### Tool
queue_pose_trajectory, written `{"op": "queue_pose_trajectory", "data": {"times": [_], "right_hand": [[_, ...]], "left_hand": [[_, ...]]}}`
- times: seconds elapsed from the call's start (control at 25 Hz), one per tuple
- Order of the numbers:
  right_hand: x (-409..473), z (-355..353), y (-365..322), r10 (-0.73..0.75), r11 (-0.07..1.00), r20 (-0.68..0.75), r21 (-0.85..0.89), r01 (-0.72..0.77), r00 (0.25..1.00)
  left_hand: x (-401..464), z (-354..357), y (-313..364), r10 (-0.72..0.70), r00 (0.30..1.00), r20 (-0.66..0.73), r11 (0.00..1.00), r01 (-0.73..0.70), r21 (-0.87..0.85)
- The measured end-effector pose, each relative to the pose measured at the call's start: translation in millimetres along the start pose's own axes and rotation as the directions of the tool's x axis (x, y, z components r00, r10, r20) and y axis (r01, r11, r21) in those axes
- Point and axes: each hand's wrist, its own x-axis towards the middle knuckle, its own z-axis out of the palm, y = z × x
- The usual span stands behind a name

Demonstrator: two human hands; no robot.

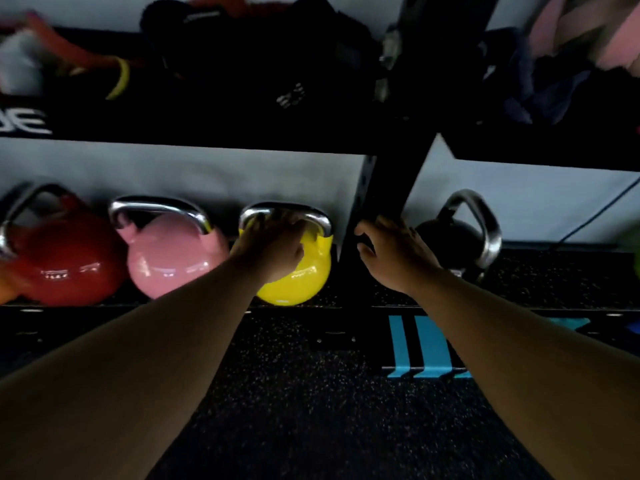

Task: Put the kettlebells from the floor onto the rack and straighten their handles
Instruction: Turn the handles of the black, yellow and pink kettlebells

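A yellow kettlebell (298, 282) stands on the low shelf of the black rack (367, 310), and my left hand (273, 244) is closed around its steel handle. To its left sit a pink kettlebell (169, 261) and a red kettlebell (65, 265), both with steel handles facing me. My right hand (394, 254) rests against the rack's black upright post (388, 188), fingers curled on it. Right of the post, a black kettlebell (453, 240) stands with its handle turned sideways.
The upper shelf (207, 133) holds dark bags, bands and cloth. Black speckled rubber floor (311, 410) lies below me, with blue strips (419, 344) near the rack's foot. A cable (595, 216) hangs at the far right, and a green object (636, 258) shows at the edge.
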Motion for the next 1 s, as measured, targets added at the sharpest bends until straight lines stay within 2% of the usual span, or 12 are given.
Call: {"op": "queue_pose_trajectory", "data": {"times": [0.16,0.28,0.36,0.44,0.52,0.6,0.68,0.8,0.88,0.92,1.0], "right_hand": [[46.6,22.2,-50.4,0.013,1.000,0.043,0.028,-0.014,0.999],[80.4,38.4,-74.4,0.090,0.996,0.053,0.022,-0.092,0.994],[96.0,48.9,-80.0,0.141,0.990,0.140,0.007,-0.143,0.980],[105.1,59.8,-82.6,0.162,0.987,0.259,-0.051,-0.154,0.952],[105.9,64.2,-79.3,0.171,0.985,0.266,-0.024,-0.171,0.949],[107.2,62.6,-71.7,0.200,0.966,0.217,0.117,-0.229,0.955],[110.5,62.5,-66.5,0.251,0.929,0.190,0.229,-0.291,0.949],[104.9,69.6,-78.5,0.316,0.881,0.071,0.347,-0.320,0.946],[93.4,77.2,-82.8,0.310,0.861,0.057,0.407,-0.305,0.949],[89.6,78.2,-81.0,0.332,0.807,0.117,0.479,-0.346,0.936],[86.7,76.2,-76.6,0.396,0.607,0.238,0.657,-0.448,0.887]], "left_hand": [[-4.8,7.1,-58.3,-0.026,0.997,-0.076,0.999,0.024,-0.025],[6.9,14.0,-85.3,-0.086,0.991,-0.106,0.981,0.066,-0.184],[17.5,23.3,-92.0,-0.184,0.983,-0.018,0.943,0.171,-0.286],[24.5,35.7,-89.3,-0.263,0.956,0.134,0.892,0.293,-0.343],[23.9,49.7,-75.2,-0.321,0.927,0.194,0.805,0.375,-0.459],[29.5,58.8,-61.7,-0.314,0.933,0.179,0.745,0.359,-0.562],[47.4,64.0,-67.1,-0.318,0.919,0.234,0.661,0.391,-0.640],[64.2,71.2,-91.4,-0.398,0.878,0.267,0.364,0.418,-0.832],[58.8,76.6,-91.7,-0.451,0.849,0.276,0.284,0.429,-0.858],[53.5,77.2,-85.1,-0.447,0.844,0.295,0.244,0.433,-0.868],[54.4,78.2,-73.3,-0.427,0.845,0.324,0.135,0.413,-0.900]]}}
